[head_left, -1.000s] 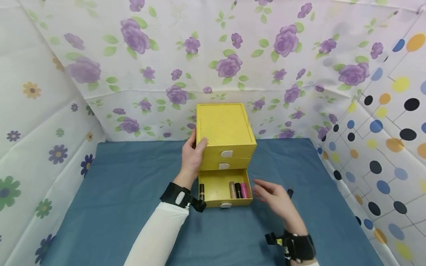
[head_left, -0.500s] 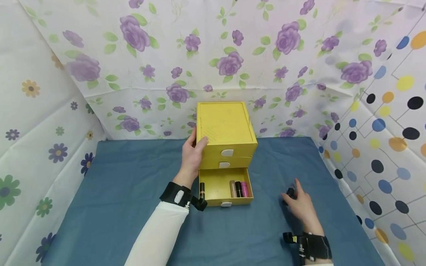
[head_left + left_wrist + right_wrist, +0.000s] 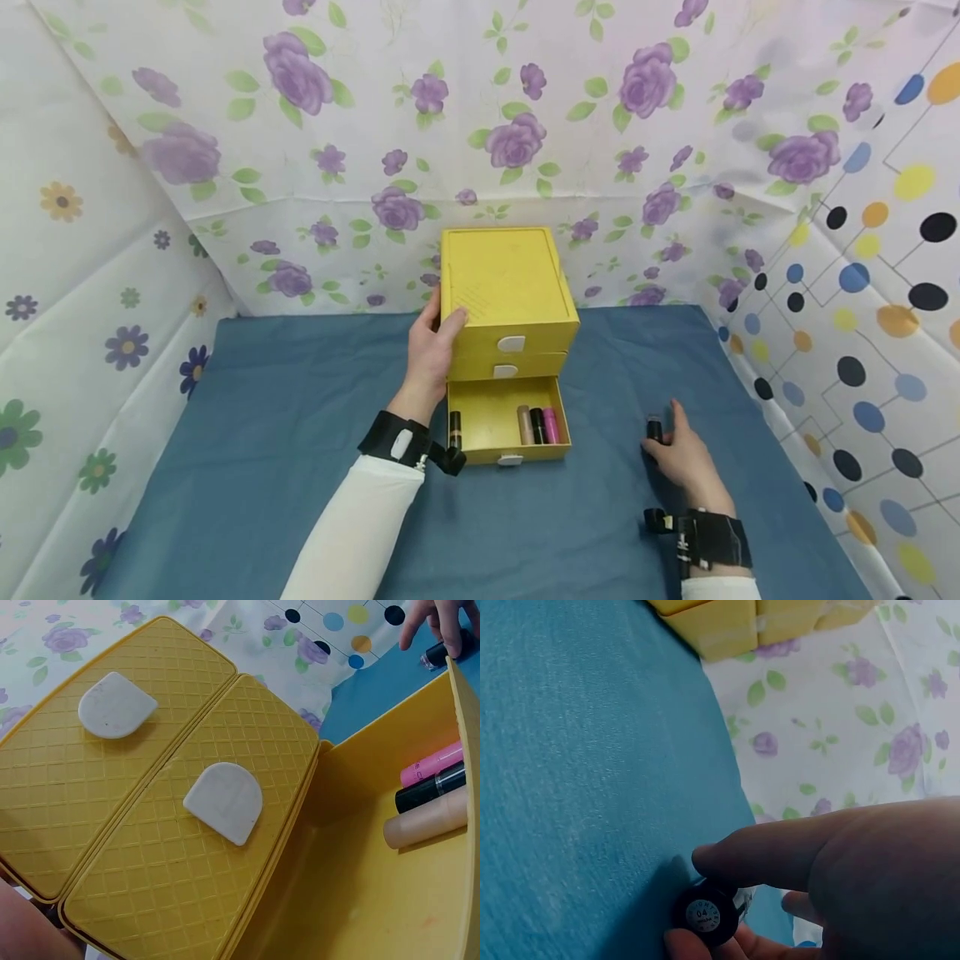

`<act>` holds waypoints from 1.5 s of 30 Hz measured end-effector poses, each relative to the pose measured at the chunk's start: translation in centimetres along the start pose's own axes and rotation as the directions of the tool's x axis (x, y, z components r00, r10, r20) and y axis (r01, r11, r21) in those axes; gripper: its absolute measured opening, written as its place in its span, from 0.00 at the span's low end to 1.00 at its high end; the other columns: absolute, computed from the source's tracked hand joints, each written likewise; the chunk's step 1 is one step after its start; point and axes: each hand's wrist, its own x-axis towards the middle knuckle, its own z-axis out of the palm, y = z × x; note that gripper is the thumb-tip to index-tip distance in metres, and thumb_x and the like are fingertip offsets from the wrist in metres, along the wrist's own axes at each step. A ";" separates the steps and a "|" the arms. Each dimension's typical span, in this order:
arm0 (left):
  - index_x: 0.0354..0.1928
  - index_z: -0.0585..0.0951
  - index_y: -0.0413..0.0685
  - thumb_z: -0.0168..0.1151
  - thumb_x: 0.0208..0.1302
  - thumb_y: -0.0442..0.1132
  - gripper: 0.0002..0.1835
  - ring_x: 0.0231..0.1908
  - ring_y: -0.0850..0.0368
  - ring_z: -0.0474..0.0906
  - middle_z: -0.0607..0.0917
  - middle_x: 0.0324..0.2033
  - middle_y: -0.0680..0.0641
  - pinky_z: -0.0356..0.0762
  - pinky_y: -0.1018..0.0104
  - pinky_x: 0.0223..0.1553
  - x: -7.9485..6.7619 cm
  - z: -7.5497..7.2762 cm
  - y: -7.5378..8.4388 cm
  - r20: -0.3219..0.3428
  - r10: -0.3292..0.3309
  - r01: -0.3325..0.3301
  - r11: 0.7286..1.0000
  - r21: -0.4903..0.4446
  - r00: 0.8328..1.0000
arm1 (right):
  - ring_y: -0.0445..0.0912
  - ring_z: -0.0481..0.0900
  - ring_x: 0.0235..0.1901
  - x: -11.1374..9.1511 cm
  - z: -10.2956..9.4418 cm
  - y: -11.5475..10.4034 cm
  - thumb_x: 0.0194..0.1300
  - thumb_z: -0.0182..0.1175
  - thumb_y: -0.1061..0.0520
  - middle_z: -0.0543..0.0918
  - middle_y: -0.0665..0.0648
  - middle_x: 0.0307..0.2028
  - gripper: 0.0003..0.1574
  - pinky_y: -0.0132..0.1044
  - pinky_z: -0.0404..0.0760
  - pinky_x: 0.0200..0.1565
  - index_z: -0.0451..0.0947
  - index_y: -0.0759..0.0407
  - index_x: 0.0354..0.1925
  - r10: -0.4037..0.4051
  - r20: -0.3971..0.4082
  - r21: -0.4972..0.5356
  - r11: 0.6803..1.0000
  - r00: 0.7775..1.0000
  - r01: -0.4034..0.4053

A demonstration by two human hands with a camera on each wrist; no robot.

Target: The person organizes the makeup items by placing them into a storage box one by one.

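Note:
My left hand (image 3: 431,354) grips the left side of a yellow drawer box (image 3: 502,279), thumb over its top edge. The bottom drawer (image 3: 480,456) is pulled out. Inside stand a tan tube (image 3: 525,426), a black tube (image 3: 537,426) and a pink tube (image 3: 551,426) at the right, with a black and gold tube (image 3: 455,430) at the left. Off to the right, my right hand (image 3: 686,458) pinches a black lipstick (image 3: 654,427) between thumb and fingers, close over the cloth. In the right wrist view the lipstick's round end (image 3: 705,915) carries a label reading 04.
A blue cloth (image 3: 322,400) covers the table. Behind the box hangs a purple-flowered curtain (image 3: 517,142); a dotted curtain (image 3: 847,375) borders the right side. Two upper drawers with white pull tabs (image 3: 118,705) are pushed in above the pulled-out one.
My right hand has gone from beside the drawer rightward to the black lipstick on the cloth and now pinches it. My left hand has stayed on the box.

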 end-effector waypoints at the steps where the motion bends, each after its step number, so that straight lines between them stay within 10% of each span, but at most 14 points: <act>1: 0.77 0.55 0.59 0.59 0.71 0.48 0.38 0.65 0.60 0.62 0.57 0.74 0.58 0.64 0.53 0.65 0.0 0.0 0.0 0.004 0.003 -0.003 1.000 0.002 1.000 | 0.49 0.79 0.27 0.0 -0.1 0.0 0.71 0.58 0.52 0.74 0.68 0.43 0.59 0.44 0.79 0.28 0.26 0.59 0.78 0.005 0.008 0.016 1.000 1.000 -0.005; 12: 0.75 0.58 0.66 0.60 0.70 0.50 0.35 0.65 0.62 0.62 0.57 0.73 0.59 0.64 0.54 0.65 0.0 0.0 0.0 -0.004 0.004 -0.004 1.000 0.003 1.000 | 0.54 0.82 0.39 -0.7 0.0 0.2 0.76 0.45 0.55 0.66 0.80 0.60 0.46 0.45 0.84 0.35 0.31 0.55 0.79 -0.007 0.056 0.076 0.997 0.998 0.002; 33: 0.76 0.57 0.65 0.58 0.70 0.49 0.35 0.65 0.62 0.61 0.56 0.73 0.61 0.64 0.54 0.65 0.0 0.0 -0.2 -0.009 0.010 -0.010 1.000 0.028 1.000 | 0.51 0.80 0.37 -2.0 1.6 -5.8 0.75 0.56 0.48 0.75 0.63 0.48 0.38 0.49 0.85 0.42 0.54 0.44 0.76 -0.201 0.062 0.323 0.931 0.978 0.171; 45: 0.76 0.55 0.66 0.58 0.71 0.47 0.35 0.63 0.57 0.64 0.54 0.75 0.61 0.66 0.57 0.58 0.1 -0.1 0.2 0.021 -0.029 0.029 1.000 0.011 0.999 | 0.54 0.80 0.39 -3.6 3.9 -14.1 0.70 0.63 0.49 0.77 0.60 0.46 0.36 0.51 0.84 0.38 0.64 0.44 0.72 -0.490 0.145 0.421 0.817 0.860 0.394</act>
